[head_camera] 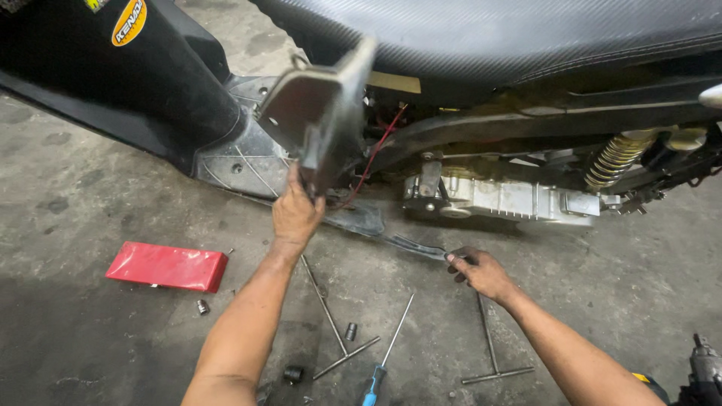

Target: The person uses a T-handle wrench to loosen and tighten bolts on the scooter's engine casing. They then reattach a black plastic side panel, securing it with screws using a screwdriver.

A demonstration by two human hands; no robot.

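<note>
While each grip pinches the grey panel (323,113), T-wrenches (331,319), sockets (350,331) and a red box (167,266) litter the floor (90,188).

Left arm: bare, reaching up and forward from the lower middle of the view, elbow nearly straight.
Left hand (295,213): raised, back toward the camera, fingers closed in a grip above the wrist.
Right arm: bare, stretched forward from the lower right corner, held low.
Right hand (481,272): knuckles up, fingers curled closed, thumb side pointing left.
Spacing: hands well apart, left higher than right.
</note>
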